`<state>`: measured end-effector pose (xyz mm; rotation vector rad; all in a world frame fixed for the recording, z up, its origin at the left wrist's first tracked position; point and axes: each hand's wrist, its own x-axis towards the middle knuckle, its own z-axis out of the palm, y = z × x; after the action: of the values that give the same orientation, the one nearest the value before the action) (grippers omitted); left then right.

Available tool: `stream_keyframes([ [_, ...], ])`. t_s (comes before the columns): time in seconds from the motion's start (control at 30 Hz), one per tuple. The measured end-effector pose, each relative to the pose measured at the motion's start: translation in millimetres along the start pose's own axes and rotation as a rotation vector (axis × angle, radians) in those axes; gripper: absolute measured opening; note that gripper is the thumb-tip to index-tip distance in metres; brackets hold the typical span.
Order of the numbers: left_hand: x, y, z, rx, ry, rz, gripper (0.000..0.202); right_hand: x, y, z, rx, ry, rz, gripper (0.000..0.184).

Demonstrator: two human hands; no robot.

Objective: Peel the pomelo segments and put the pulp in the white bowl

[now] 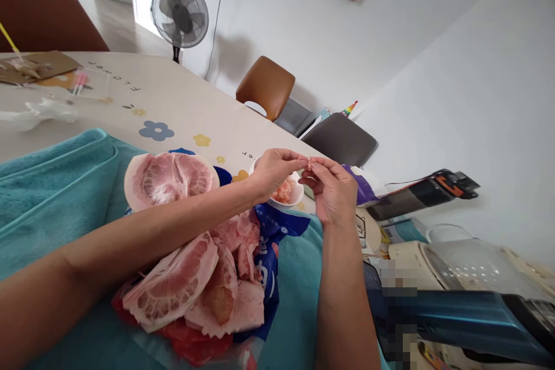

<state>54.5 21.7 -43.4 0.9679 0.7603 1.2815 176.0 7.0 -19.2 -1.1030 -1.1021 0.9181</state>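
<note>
My left hand (277,172) and my right hand (335,191) meet fingertip to fingertip, both closed in a pinch. Between them is a small pale-pink piece of pomelo flesh (309,163), mostly hidden by the fingers. Just below, partly behind my left hand, a white bowl (295,195) holds loose pomelo pulp (284,191). Under my left forearm sits a half pomelo (171,179), its pink cut side up. Nearer me, a pomelo wedge (173,283) and torn pink peel (238,303) lie on a blue and red plastic bag (271,277).
A teal cloth (56,185) covers the near part of the table (182,92). Crumpled tissue (37,114) lies at left. On the right are a purple package (362,185) and a blue cylindrical object (459,318). Chairs (266,87) and a fan (180,14) stand beyond.
</note>
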Motion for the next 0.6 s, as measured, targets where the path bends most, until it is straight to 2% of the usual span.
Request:
stream_keyframes([
  [0.2,-0.3,4.0,1.4,-0.073,-0.017,-0.039,0.010,0.3,-0.3,-2.4,0.037,-0.032,0.050,0.015],
  [0.37,-3.2,14.7,-0.3,-0.142,-0.060,-0.059,0.011,-2.9,-4.1,-0.6,0.029,-0.027,0.034,0.016],
  [0.53,-9.0,24.7,2.2,-0.053,-0.226,-0.003,0.007,-9.4,-8.2,-1.4,0.008,0.006,-0.005,0.012],
  [0.6,-9.8,25.8,4.7,0.053,-0.198,0.034,0.006,-13.7,-10.2,-3.4,-0.004,-0.001,-0.012,0.011],
])
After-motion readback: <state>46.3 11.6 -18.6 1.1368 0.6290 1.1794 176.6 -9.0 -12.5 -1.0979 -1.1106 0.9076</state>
